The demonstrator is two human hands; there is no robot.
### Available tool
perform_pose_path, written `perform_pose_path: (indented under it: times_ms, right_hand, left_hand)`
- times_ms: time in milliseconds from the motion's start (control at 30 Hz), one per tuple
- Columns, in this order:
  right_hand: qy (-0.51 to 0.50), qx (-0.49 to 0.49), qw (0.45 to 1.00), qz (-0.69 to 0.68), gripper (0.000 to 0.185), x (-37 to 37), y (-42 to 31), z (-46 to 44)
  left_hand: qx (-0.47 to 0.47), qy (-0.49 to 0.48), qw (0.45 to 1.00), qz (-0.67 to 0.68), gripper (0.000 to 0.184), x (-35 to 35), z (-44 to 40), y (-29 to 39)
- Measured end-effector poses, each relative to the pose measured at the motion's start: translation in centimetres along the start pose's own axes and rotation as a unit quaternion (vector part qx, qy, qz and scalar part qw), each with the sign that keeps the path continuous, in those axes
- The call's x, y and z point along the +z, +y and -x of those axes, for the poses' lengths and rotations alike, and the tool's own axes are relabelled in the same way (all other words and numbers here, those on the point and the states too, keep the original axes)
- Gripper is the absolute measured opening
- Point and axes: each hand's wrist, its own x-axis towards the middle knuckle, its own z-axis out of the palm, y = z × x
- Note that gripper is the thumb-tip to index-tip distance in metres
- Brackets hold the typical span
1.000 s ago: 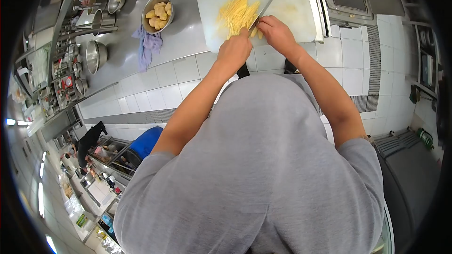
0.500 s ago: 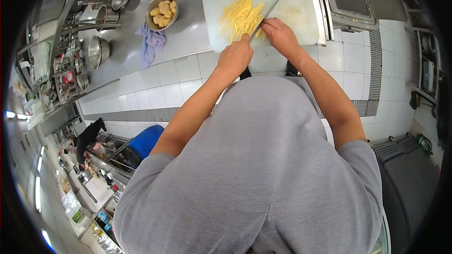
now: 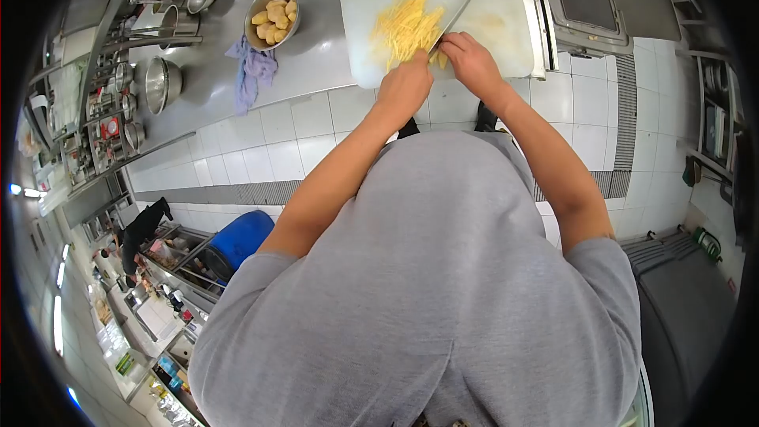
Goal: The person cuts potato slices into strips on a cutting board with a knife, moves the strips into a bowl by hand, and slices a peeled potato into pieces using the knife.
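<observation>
My left hand (image 3: 406, 87) is closed around the handle of a long kitchen knife (image 3: 464, 8), whose blade points away and to the right over the white cutting board (image 3: 356, 0). Beside the blade, my right hand (image 3: 473, 65) has its fingers bent and pressed down on small yellow slices (image 3: 443, 60), mostly covered by the fingertips. To the left of the knife lies a loose pile of thin yellow strips (image 3: 403, 24). Further left stands a metal bowl (image 3: 251, 33) of peeled yellow pieces (image 3: 275, 17) that look like potatoes.
A purple cloth (image 3: 254, 71) lies on the steel counter (image 3: 316, 63) near its edge. Several metal bowls (image 3: 162, 85) and a rack (image 3: 118, 32) stand at the left. A blue barrel (image 3: 243, 241) and a person in dark clothes (image 3: 142, 233) are behind on the left.
My left hand and the knife have shifted slightly to the right, with the blade tip a little further away. My right hand stays at the slices, moved only slightly.
</observation>
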Motion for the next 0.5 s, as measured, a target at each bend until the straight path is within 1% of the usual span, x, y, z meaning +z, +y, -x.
perform_pose_path:
  times_ms: [67, 100, 200, 267, 300, 400, 467, 500]
  right_hand:
    - [-0.006, 0.004, 1.000, 0.005, 0.027, -0.1, 0.0, 0.1]
    - [-0.006, 0.001, 1.000, 0.006, 0.027, -0.2, -0.1, 0.0]
    - [-0.011, 0.015, 1.000, 0.014, 0.027, -0.4, -0.2, -0.3]
    - [-0.012, 0.014, 1.000, 0.004, 0.027, -0.1, 0.1, 0.2]
    - [-0.011, 0.019, 1.000, 0.003, 0.027, -0.1, 0.2, 0.3]
    - [-0.005, 0.009, 1.000, -0.004, 0.028, 0.0, 0.3, 0.3]
    - [0.000, -0.001, 1.000, -0.006, 0.028, -0.1, 0.4, 0.3]
    - [-0.004, -0.004, 1.000, -0.007, 0.028, -0.1, 0.2, 0.4]
  left_hand:
    - [0.042, 0.038, 0.998, 0.022, 0.021, -0.1, -1.3, 0.5]
    - [0.042, 0.042, 0.998, 0.024, 0.021, -0.2, -1.3, 0.5]
    - [0.048, 0.017, 0.999, 0.015, 0.021, -0.6, -1.3, 0.0]
    - [-0.002, -0.041, 0.999, -0.012, 0.026, 1.0, -0.2, -1.6]
    - [0.000, -0.045, 0.999, -0.014, 0.026, 1.1, 0.0, -1.4]
    - [-0.020, -0.037, 0.999, -0.009, 0.026, 0.8, 0.0, -0.2]
    - [0.039, 0.023, 0.999, 0.027, 0.025, 0.0, -1.3, 1.0]
    - [0.036, 0.024, 0.999, 0.030, 0.025, 0.1, -1.5, 0.9]
